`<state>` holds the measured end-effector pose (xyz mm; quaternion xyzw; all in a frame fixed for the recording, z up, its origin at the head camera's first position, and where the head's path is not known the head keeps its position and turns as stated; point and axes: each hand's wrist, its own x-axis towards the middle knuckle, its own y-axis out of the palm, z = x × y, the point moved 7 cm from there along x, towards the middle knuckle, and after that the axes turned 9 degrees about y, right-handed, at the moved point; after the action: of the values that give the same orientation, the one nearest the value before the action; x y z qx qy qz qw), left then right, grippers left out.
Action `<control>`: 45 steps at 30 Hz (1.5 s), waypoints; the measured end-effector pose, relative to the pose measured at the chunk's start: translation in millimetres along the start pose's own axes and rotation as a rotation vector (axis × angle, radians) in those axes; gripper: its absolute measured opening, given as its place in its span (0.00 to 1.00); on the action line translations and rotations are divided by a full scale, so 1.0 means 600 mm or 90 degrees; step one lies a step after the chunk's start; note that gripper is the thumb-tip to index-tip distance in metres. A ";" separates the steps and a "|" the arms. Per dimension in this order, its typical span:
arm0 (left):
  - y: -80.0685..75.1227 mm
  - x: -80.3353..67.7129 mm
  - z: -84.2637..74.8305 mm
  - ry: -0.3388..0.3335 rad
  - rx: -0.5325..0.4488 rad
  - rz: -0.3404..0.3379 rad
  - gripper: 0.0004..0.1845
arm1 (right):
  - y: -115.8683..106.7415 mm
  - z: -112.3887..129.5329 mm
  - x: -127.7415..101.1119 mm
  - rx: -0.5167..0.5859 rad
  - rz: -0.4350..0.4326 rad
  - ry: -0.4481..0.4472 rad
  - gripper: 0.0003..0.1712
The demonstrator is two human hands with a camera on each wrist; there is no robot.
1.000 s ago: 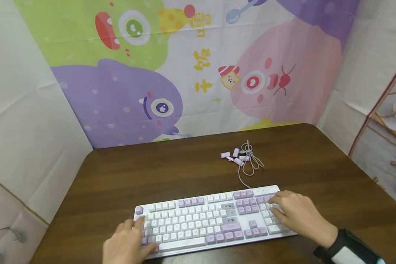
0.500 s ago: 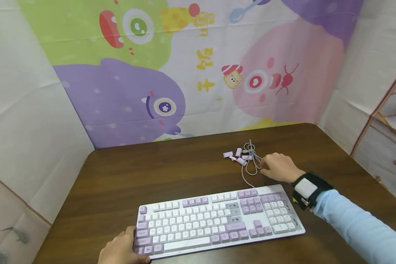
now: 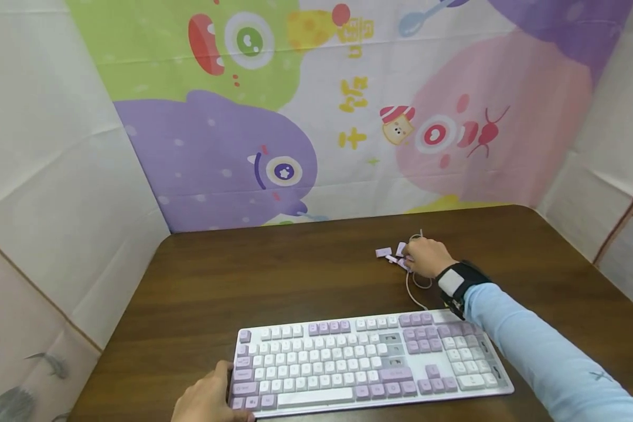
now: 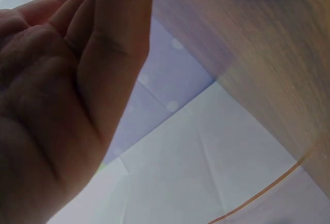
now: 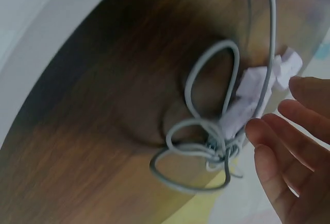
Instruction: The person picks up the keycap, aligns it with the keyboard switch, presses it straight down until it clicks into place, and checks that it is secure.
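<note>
A white and lilac keyboard (image 3: pixel 316 370) lies along the front of the table. At its left front corner rests my left hand (image 3: pixel 204 397), thumb by the front edge and fingers along the left side; the left wrist view shows mainly the palm side of that hand (image 4: pixel 111 49). My right hand (image 3: pixel 427 258) reaches over a small group of loose lilac keycaps (image 3: pixel 383 252), partly covering them. Up close, its fingertips are spread just beside the keycaps (image 5: pixel 252 85), with nothing pinched between them. The keyboard's grey cable (image 5: pixel 192 85), coiled and tied, lies against the keycaps.
Bare switch slots (image 3: pixel 395 350) show between the keyboard's main block and navigation keys, and more at the number pad's right side. The brown wooden table (image 3: pixel 274 281) ends at a cartoon-printed cloth (image 3: pixel 348 181) behind. Pale cloth panels (image 3: pixel 47 146) stand at the sides.
My right hand has left the number pad and moved back and left to the loose keycaps. My left hand has slid off the left keys to the keyboard's corner. The head view has shifted.
</note>
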<state>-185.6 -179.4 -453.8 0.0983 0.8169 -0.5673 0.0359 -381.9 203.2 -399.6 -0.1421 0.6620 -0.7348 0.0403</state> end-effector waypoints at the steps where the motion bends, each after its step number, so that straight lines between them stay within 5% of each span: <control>1: 0.000 0.000 0.000 0.001 0.001 0.001 0.51 | 0.005 0.001 0.002 0.000 0.004 -0.001 0.02; 21: -0.004 -0.006 0.005 -0.004 -0.011 -0.004 0.50 | 0.024 0.025 0.016 0.001 -0.037 -0.035 0.10; 33: -0.007 -0.007 0.007 -0.014 -0.018 0.002 0.49 | 0.029 0.010 0.027 0.017 0.019 0.014 0.16; 40: -0.008 -0.005 0.004 -0.006 -0.030 0.003 0.49 | 0.033 0.023 0.033 0.014 0.020 -0.032 0.21; 45: -0.010 -0.005 0.006 0.000 -0.029 -0.009 0.49 | 0.027 0.008 0.038 0.030 0.033 0.020 0.17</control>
<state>-183.9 -185.1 -448.7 0.0919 0.8303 -0.5487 0.0344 -404.7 191.1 -411.8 -0.1126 0.6484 -0.7511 0.0523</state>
